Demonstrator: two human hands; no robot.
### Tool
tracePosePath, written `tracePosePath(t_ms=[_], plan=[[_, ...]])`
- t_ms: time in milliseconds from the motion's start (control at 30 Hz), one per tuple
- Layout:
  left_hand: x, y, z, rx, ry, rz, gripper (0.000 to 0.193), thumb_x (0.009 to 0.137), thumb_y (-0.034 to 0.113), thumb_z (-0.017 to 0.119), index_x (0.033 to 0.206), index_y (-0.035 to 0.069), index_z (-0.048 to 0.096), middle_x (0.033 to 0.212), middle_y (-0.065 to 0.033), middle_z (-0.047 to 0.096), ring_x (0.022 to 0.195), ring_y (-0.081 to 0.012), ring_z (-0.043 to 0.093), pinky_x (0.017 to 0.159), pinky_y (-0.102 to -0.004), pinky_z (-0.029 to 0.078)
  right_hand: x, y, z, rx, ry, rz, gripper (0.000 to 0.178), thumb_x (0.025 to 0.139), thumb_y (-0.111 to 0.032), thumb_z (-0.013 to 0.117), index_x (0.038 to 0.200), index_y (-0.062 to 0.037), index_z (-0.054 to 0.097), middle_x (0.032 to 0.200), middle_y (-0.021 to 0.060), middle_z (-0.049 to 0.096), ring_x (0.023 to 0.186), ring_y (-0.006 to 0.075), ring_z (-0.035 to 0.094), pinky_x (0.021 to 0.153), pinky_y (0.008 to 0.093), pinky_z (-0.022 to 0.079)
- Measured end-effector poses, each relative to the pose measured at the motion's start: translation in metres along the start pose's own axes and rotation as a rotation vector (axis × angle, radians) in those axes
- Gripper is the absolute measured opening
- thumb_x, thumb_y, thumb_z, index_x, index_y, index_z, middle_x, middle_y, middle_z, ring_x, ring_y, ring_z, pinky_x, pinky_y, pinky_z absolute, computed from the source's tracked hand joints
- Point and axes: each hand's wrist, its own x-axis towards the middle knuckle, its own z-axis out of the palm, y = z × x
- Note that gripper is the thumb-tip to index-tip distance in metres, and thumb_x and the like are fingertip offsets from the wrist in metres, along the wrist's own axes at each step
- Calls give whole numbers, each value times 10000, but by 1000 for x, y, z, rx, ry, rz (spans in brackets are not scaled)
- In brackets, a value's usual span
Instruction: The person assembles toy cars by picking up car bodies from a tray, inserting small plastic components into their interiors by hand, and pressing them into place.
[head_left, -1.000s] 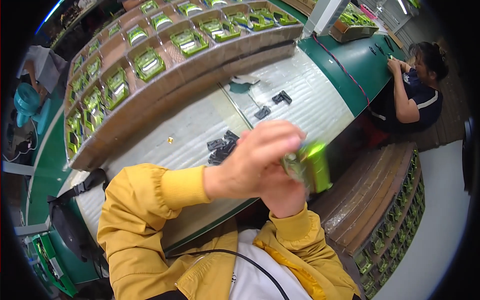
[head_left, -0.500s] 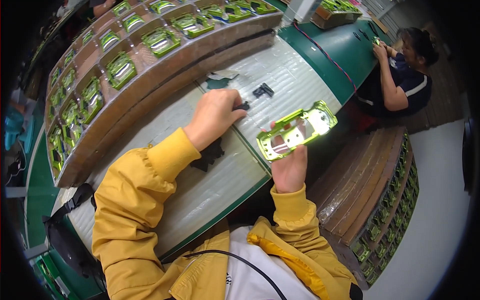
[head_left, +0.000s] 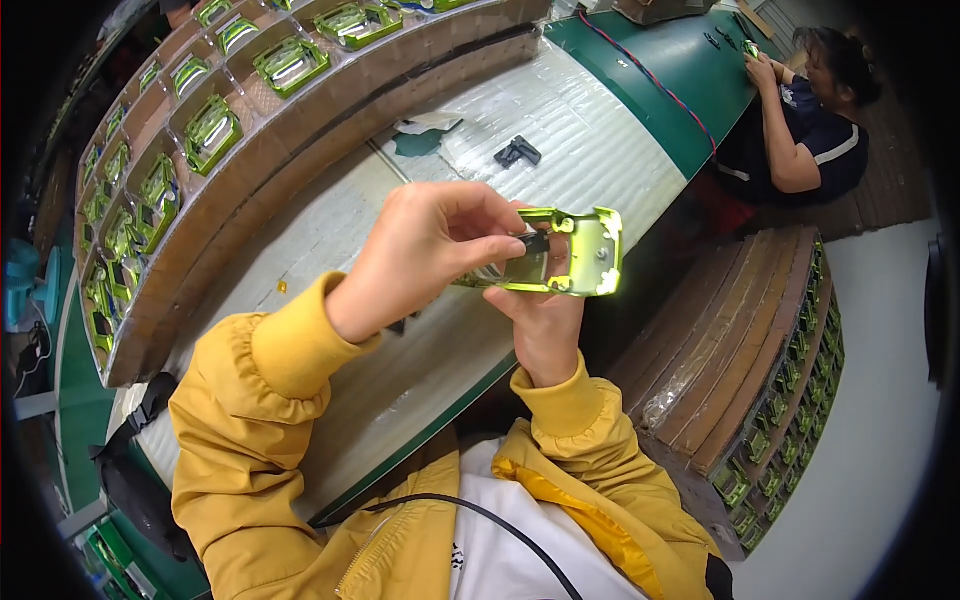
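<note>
My right hand (head_left: pixel 545 325) holds a shiny lime-green plastic housing (head_left: pixel 597 255) from below, its fingers partly hidden behind it. Over the housing's open middle is my left hand (head_left: pixel 425 240), thumb and forefinger pinching a small black part (head_left: pixel 533 243). That part sits at the opening; whether it touches the frame I cannot tell. Beyond my hands, several similar small black parts (head_left: pixel 517 152) lie in a little pile on the padded white work surface (head_left: pixel 600 130).
A large cardboard tray (head_left: pixel 330 120) of green housings in compartments stands at left. Stacked trays (head_left: pixel 730 330) with more housings are at right. A red and blue cable (head_left: pixel 650 80) crosses the green bench top. A co-worker (head_left: pixel 815 130) sits at far right, handling a small piece.
My left hand has moved right with the black part, from above the bench to the housing. My right hand has drawn the housing slightly left and turned it.
</note>
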Motion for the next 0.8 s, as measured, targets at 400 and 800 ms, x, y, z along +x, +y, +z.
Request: tracePosePath(t_ms=[400,800], plan=[[-23,17,5,401,-141,203,96,689,73,650,771,46,610,614,-77,559,525,-221,530,498,-290,423,1,3,-19,20,-370,-215,834,575,-33,772,1230,-211,288,1303,125,306,1238,380,253,976,472,335],[-32,11,3,524,-236,588,196,665,39,643,847,59,572,796,-79,562,739,-251,550,643,-323,449,2,2,-14,109,-393,-270,743,597,-32,761,1153,-138,279,1207,178,382,1188,332,354,980,431,340]])
